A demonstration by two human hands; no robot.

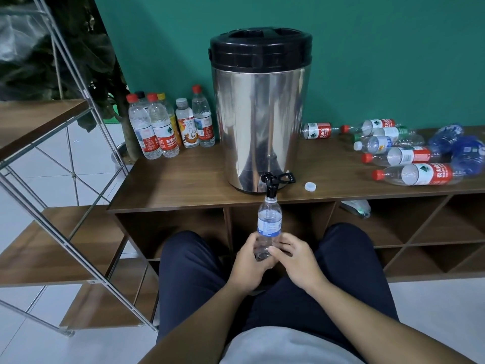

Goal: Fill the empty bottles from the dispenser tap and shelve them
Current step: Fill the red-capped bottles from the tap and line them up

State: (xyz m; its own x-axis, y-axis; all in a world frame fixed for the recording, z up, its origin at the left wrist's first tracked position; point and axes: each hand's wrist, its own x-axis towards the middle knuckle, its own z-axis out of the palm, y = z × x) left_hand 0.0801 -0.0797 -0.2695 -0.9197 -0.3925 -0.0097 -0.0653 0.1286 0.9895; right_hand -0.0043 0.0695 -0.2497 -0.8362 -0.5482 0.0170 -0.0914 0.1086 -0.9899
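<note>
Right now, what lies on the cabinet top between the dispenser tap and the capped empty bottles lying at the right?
Head view: only a loose white cap lies on the cabinet top between the tap and the lying bottles.

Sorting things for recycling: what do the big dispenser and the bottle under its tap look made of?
Dispenser: polished metal body, likely stainless steel, with mirror-like reflections; the lid looks like black plastic. Bottle: clear thin plastic, see-through, with a blue label.

Silver dispenser with black lid; clear bottle with blue label; teal wall.
</note>
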